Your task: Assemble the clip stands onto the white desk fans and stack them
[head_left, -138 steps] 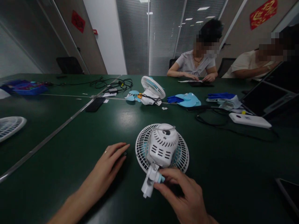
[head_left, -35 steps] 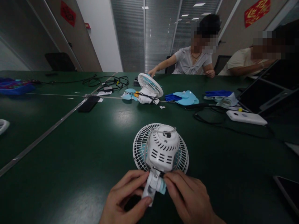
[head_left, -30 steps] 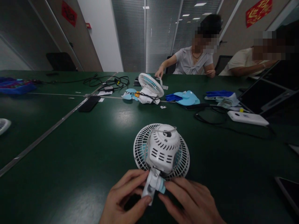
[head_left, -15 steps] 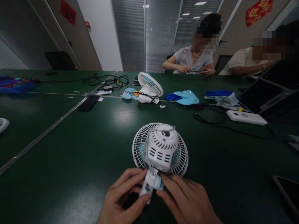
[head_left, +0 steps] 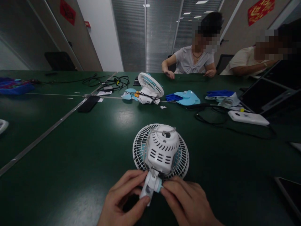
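Observation:
A small white electric fan (head_left: 163,149) lies face down on the dark green table (head_left: 70,157), its vented motor housing up and a grey cord looped around it. The white neck bracket (head_left: 148,189) points toward me. My left hand (head_left: 124,197) grips this bracket between thumb and fingers. On the bracket's right side sits a light blue knob (head_left: 158,185). My right hand (head_left: 188,199) pinches the knob with thumb and forefinger. Pale blue blades show in part through the grille.
Farther back stand a second fan (head_left: 150,88), light blue blades (head_left: 189,98), blue gloves (head_left: 219,94) and a white power bank (head_left: 248,118). A black phone (head_left: 88,104) and tangled cables (head_left: 117,82) lie back left. Two people (head_left: 197,59) sit across the table.
My right hand's fingers have drawn together at the knob, and more of the knob shows. The left hand and fan stay put. Across the table, one person's hands have moved apart.

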A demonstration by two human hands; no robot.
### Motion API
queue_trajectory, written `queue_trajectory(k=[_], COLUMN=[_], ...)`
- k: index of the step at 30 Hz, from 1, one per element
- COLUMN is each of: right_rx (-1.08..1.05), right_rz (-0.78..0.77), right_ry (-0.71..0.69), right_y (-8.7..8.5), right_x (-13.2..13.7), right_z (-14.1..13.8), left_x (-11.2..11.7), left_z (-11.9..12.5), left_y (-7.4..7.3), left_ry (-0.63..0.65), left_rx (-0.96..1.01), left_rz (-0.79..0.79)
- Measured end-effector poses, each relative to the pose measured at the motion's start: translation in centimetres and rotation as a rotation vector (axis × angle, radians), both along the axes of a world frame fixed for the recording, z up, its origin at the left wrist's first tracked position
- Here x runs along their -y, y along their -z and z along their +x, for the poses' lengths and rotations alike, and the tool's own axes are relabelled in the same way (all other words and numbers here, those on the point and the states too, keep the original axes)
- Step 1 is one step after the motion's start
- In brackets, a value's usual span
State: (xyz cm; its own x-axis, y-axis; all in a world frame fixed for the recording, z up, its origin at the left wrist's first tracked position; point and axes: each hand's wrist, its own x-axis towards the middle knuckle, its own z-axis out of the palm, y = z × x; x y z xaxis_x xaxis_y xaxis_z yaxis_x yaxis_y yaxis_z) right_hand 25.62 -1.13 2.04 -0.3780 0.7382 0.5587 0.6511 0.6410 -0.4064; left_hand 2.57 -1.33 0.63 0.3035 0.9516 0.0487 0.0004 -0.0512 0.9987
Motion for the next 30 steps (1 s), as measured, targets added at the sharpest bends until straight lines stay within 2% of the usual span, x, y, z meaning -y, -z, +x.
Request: queue_trajectory(k=[3, 5, 11, 17, 22, 24, 28, 30], right_rx=[-0.136, -0.153, 0.071, 0.006, 0.045, 0.051, -0.071, -0.100], right_rz=[-0.247, -0.318, -0.009, -0.176, -0.035, -0.028, -0.236, -0.283], right_ry=[0.033, 0.052, 0.027, 0.044, 0.018, 0.000, -0.003, 0.008], right_y=[0.1, 0.4, 0.9, 0.5, 0.5, 0.5, 0.6, 0.6], right_x=[0.0, 0.1, 0.3, -0.3, 0.2, 0.3, 0.2, 0.2], right_z=[-0.7, -0.6, 0.5, 0.2, 0.6, 0.5, 0.0, -0.1], left_x=[0.0, 0.0, -0.2, -0.2, -0.3, -0.4, -0.4, -0.4], left_z=[0.0, 0.1, 0.2, 0.2, 0.2, 0.2, 0.4, 0.4], left_y=[0.0, 0.0, 0.1, 0.3, 0.2, 0.2, 0.1, 0.0], left_ry=[0.010, 0.018, 0.002, 0.002, -0.008, -0.006, -0.006, -0.011], left_rx=[-0.006, 0.003, 0.012, 0.035, 0.021, 0.017, 0.015, 0.014], left_rz=[0.000, 0.018, 0.058, 0.070, 0.065, 0.065, 0.065, 0.059])
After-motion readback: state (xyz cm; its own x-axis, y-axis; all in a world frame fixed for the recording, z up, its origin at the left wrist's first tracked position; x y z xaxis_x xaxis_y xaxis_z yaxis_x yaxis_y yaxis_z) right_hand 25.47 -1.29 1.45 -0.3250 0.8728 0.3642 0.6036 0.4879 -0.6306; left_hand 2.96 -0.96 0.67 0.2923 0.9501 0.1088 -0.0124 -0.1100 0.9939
